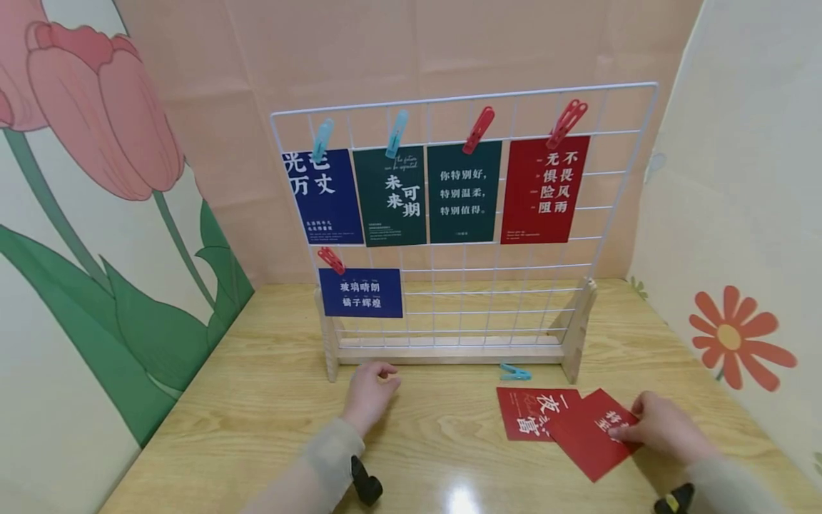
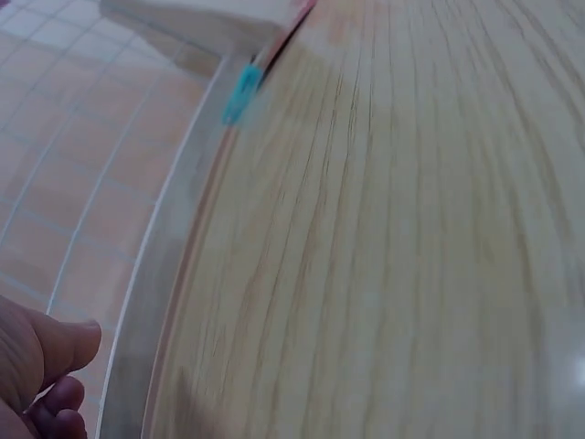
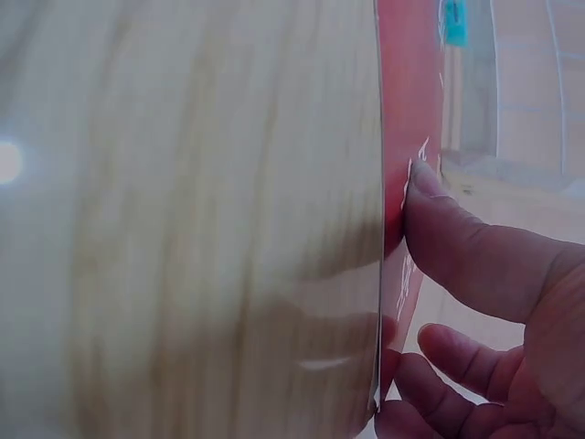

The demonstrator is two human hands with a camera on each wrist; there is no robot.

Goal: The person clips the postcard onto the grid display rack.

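My right hand (image 1: pixel 664 430) pinches the right corner of a red card (image 1: pixel 581 444) with white lettering, thumb on top and fingers underneath. In the right wrist view the thumb presses on that card (image 3: pixel 411 91). The held card overlaps a second red card (image 1: pixel 521 415) on the table. Just behind these cards lies a light blue clothespin (image 1: pixel 515 372). My left hand (image 1: pixel 372 392) holds nothing, its fingers loosely bent, near the wooden base (image 1: pixel 449 355) of a white wire grid rack. Only its thumb and some fingertips show in the left wrist view.
Blue, green and red cards hang in a row on the rack, under light blue clothespins (image 1: pixel 397 134) and red clothespins (image 1: pixel 479 130). Below them hangs a smaller blue card (image 1: pixel 361 293) with a red clothespin (image 1: pixel 331 260). Wooden feet (image 1: pixel 580 332) stand at both rack ends.
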